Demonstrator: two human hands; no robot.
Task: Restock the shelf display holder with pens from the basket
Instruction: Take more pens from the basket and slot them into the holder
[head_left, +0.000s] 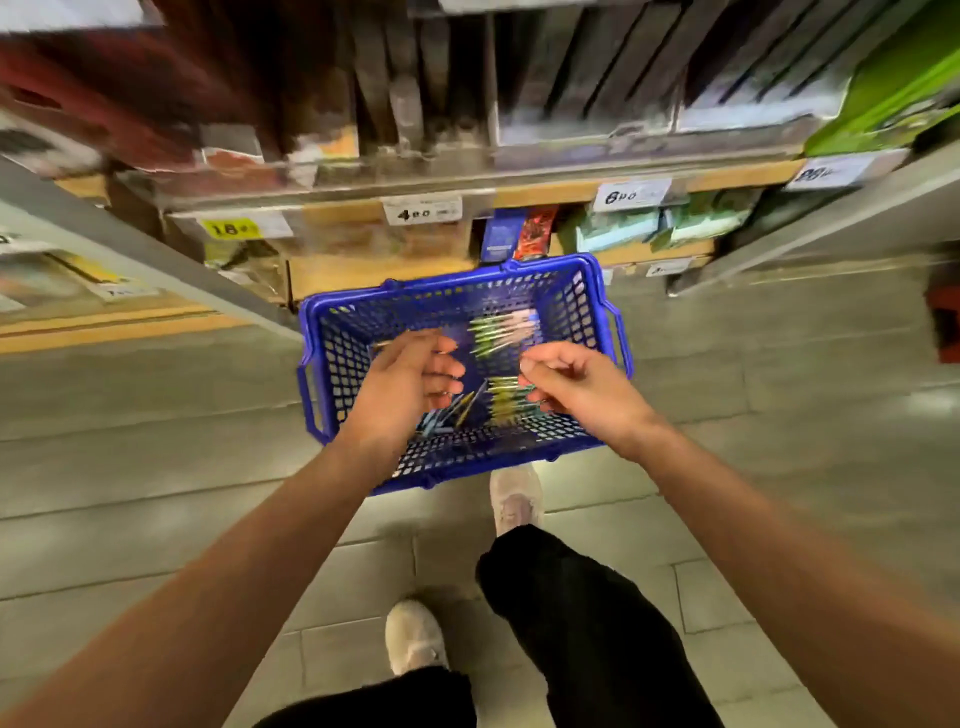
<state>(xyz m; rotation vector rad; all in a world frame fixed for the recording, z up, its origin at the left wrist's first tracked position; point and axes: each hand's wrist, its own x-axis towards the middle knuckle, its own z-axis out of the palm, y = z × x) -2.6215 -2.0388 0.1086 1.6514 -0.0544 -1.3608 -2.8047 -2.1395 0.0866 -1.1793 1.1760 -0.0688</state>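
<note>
Here, below a yellow price tag (231, 228) on the shelf edge (519, 179), a person restocking pens reaches both hands into a blue basket (457, 301). It sits on the tiled floor (779, 364) close against the foot of the shelving, presumably so the stock lies within reach of the display.

The left hand (410, 379) hovers over the basket's left half with its fingers curled inward. A thin pale sliver (387, 343) shows past the fingertips, but motion blur leaves it unclear whether the hand grips a pen or nothing at all. Loose blue pens (447, 415) lie beneath its palm.

At centre, bundled green pens (493, 332) rest on the basket floor toward the far wall, with yellow-green pens (506, 400) nearer the person. The right hand (582, 387) is poised over these, thumb drawn toward curled fingers as if to pinch. Whether it has hold of one cannot be told.

The hands appear to be gathering a handful, which would be the picking-up stage. The display holder cannot be made out among the blurred shelves, so how full it stands is unknown.
</note>
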